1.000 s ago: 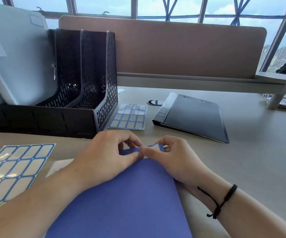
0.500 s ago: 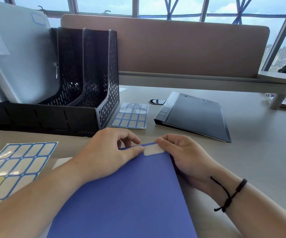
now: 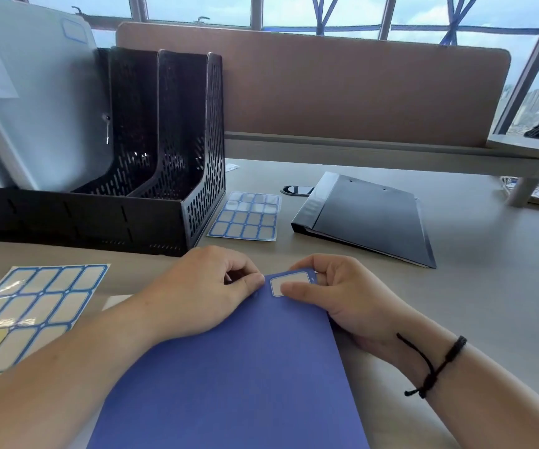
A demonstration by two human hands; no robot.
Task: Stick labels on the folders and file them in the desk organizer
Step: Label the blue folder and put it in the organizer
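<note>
The left hand (image 3: 209,286) is pinching the blue folder's (image 3: 229,377) far corner, steadying it on the near surface (image 3: 456,254), while the right hand (image 3: 336,293) is gripping that corner, its thumb pressing the label (image 3: 286,281) flat.

Left hand (image 3: 209,290): knuckles up, fingers curled under, thumb tip pressed down flat, forearm reaching in from the lower left.
Right hand (image 3: 342,293): fingers curled, thumb stretched out to the left and pressing down, a black cord bracelet (image 3: 436,367) around the wrist.
Spacing: thumbs close together, not touching.
</note>
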